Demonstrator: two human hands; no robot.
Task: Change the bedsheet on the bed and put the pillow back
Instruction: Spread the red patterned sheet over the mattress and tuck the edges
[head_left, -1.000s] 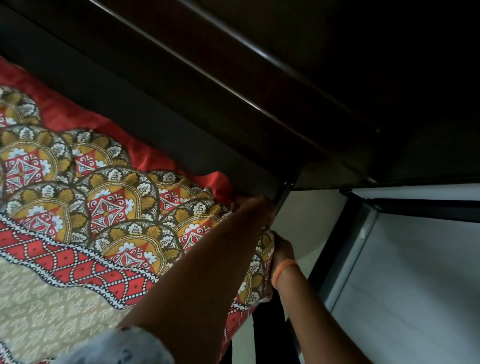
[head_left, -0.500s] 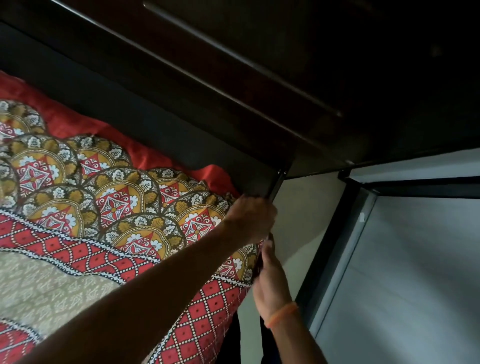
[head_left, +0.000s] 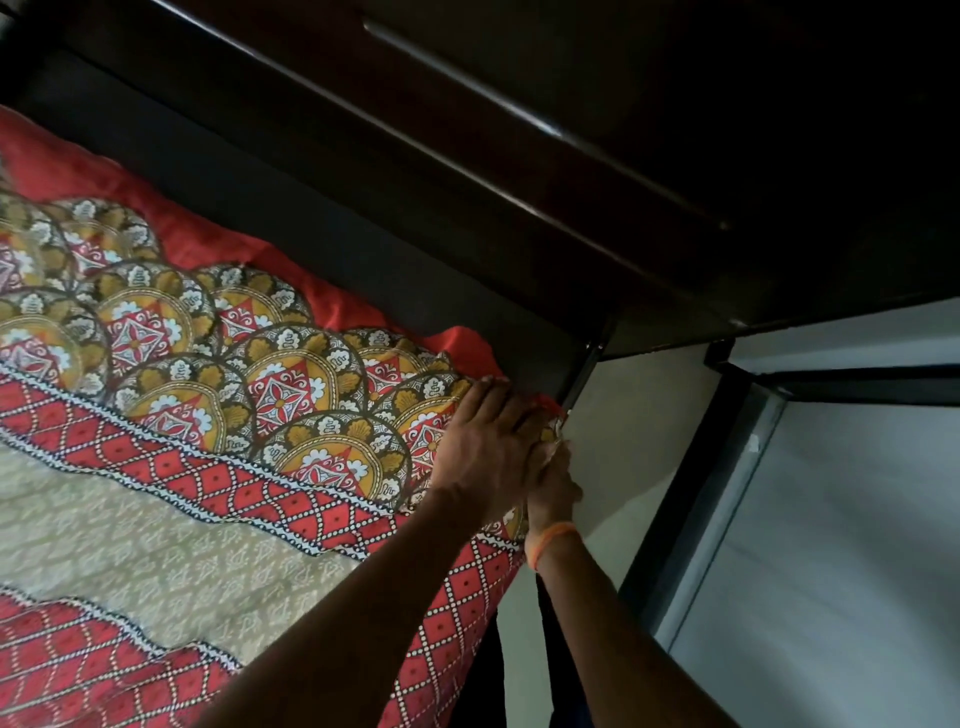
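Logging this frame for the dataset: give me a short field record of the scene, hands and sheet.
scene: bed corner beside a dark wooden headboard
bedsheet: patterned red and yellow bedsheet spread over the mattress, red edge along the headboard
left hand: left hand lies on top of the sheet at the corner, fingers fairly straight
right hand: right hand at the side of the same corner, fingers mostly hidden, grip unclear
wrist: orange band on the right wrist
pillow: not in view

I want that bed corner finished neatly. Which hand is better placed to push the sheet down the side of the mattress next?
The right hand: it is already at the mattress's side edge, below the corner. The left hand lies flat on top of the bedsheet, better suited to pinning it.
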